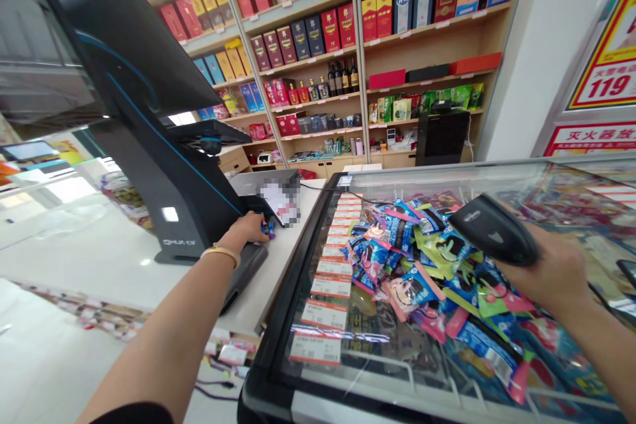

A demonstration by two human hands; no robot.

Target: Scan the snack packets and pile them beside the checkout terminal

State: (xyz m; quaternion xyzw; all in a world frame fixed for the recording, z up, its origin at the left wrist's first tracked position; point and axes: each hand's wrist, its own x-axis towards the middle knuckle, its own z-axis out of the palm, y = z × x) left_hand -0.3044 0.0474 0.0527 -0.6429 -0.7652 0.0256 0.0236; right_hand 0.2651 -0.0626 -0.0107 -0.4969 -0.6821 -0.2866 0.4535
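Observation:
My right hand (551, 275) is closed around a black handheld barcode scanner (494, 228), held above the glass lid of a chest freezer (318, 212). The scanner's head points left over several bright ice-cream wrappers (427, 271) inside the freezer. My left hand (248, 228), with a gold bangle on the wrist, reaches to the white counter (278, 265) beside the freezer. Its fingers pinch a small blue and purple object (268, 228) next to the base of a black checkout terminal (149, 126). A pixelated slip lies just beyond that hand.
Price labels (330, 285) run in a column along the freezer's left side. Wooden shelves (358, 46) with boxed bottles and wine fill the back wall. A black box stands on a low shelf at the back right. Red and yellow posters (609, 59) hang at the right.

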